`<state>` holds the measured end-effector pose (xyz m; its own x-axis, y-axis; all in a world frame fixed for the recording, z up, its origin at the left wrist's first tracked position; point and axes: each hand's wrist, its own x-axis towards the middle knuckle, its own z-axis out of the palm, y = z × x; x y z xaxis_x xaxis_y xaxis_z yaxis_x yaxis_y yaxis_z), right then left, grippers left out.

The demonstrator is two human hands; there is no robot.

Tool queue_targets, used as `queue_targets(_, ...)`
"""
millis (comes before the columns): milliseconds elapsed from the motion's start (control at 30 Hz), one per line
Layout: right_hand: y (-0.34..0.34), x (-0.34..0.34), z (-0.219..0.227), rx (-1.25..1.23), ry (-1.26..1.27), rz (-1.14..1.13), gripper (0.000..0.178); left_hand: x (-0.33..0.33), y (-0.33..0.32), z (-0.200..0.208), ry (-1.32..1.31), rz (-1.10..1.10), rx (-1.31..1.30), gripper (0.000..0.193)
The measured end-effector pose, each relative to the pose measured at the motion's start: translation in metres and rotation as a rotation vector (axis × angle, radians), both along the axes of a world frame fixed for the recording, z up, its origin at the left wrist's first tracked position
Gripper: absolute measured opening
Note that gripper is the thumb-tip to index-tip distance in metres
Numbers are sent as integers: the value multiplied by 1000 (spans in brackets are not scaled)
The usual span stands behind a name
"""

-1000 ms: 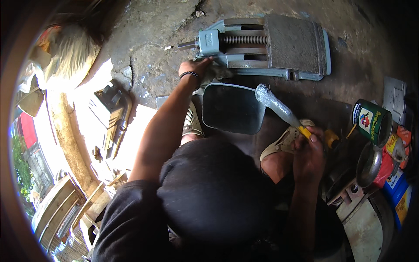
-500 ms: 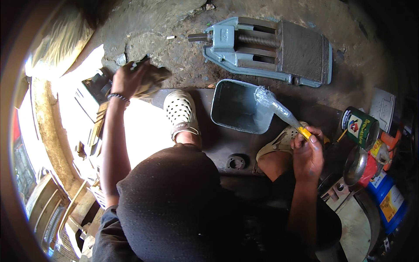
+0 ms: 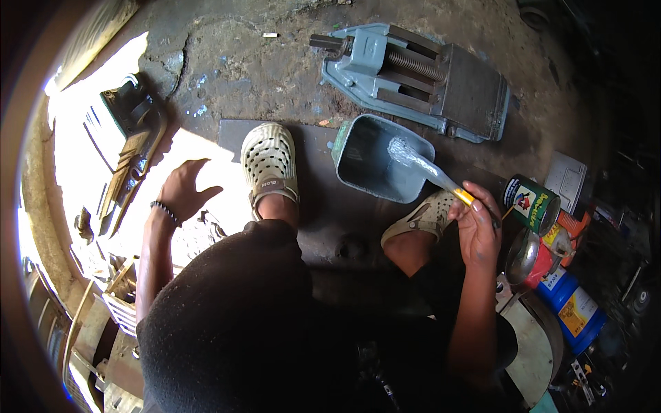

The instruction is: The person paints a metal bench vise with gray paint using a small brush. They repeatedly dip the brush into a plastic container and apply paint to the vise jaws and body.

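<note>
My right hand [image 3: 478, 227] grips a paintbrush [image 3: 445, 181] by its yellow part. Wet blue-grey paint coats the bristles, which point left over the square, paint-smeared container [image 3: 385, 194]. Far off to the left, my left hand [image 3: 182, 191] is empty, thumb and fingers apart, over sunlit ground beside my left shoe. Beyond the container lies a machine vise [image 3: 475, 86] with blue-grey sides, a bare screw and a dark metal jaw face.
A green can [image 3: 540, 206], a blue container [image 3: 575, 310] and a metal bowl-like piece [image 3: 521, 255] crowd the right. Dark machine parts [image 3: 134, 131] lie at the left. My clogs [image 3: 267, 158] rest on a dark plate [image 3: 317, 148].
My left hand has let go of a brown, cloth-like thing and come back nearer me. In the right hand, the brush still points at the container. The view has shifted.
</note>
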<state>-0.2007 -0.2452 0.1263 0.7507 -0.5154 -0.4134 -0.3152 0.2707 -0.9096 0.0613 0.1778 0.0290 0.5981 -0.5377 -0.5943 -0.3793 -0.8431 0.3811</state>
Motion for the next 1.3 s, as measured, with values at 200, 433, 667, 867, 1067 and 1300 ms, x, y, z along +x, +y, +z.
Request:
queue_targets(200, 1, 5, -3, -129, 167, 88, 36, -5, -135, -37, 124, -392, -528, 143)
queue_targets(433, 9, 2, 4, -230, 292, -125, 27, -46, -205, -80, 59, -324, -910, 141)
queue_targets(667, 6, -9, 8, -471, 423, -136, 22, -57, -212, -76, -20, -328, -941, 121)
queue_targets(867, 11, -26, 38, -658, 456, -172, 21, -62, -214, -61, -65, -359, -1024, 122)
queue_targets(1067, 22, -12, 49, -508, 181, -98, 17, -47, -194, -39, -24, -290, -961, 130)
queue_targets(1300, 27, 16, 40, -485, 233, 13, 17, -26, -159, -6, -210, -207, -1028, 126)
